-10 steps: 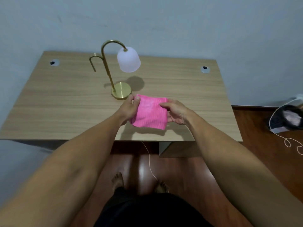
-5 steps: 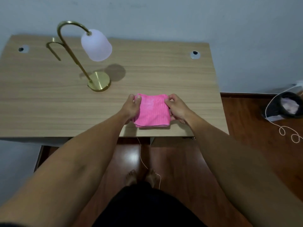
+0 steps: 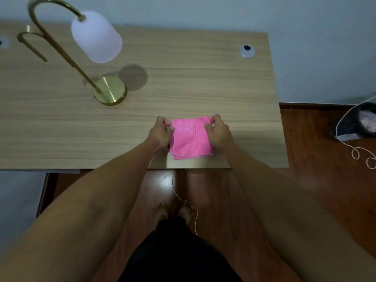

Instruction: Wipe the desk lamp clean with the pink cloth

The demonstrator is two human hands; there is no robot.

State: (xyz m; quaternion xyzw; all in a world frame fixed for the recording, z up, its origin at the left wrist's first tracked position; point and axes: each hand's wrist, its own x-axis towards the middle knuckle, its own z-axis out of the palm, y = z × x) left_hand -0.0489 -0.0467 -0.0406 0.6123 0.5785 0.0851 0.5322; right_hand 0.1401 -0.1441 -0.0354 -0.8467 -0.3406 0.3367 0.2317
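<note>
A folded pink cloth (image 3: 190, 139) lies flat near the front edge of the wooden desk (image 3: 203, 82). My left hand (image 3: 160, 132) pinches its far left corner and my right hand (image 3: 218, 131) pinches its far right corner. The desk lamp stands upright at the back left, well apart from both hands: a round brass base (image 3: 110, 90), a curved brass stem (image 3: 55, 41) and a white frosted shade (image 3: 96, 36) that hangs from the arch.
A cable grommet (image 3: 246, 50) sits in the desk at the back right, another at the far left edge. A thin white cord (image 3: 184, 202) hangs below the desk by my bare feet. A dark bin (image 3: 360, 124) with a coiled cord stands on the wooden floor at right.
The view has shifted right and closer, so the lamp now appears further left. The cloth has come down from a tilted hold to lie flat near the desk's front edge, both hands still gripping it.
</note>
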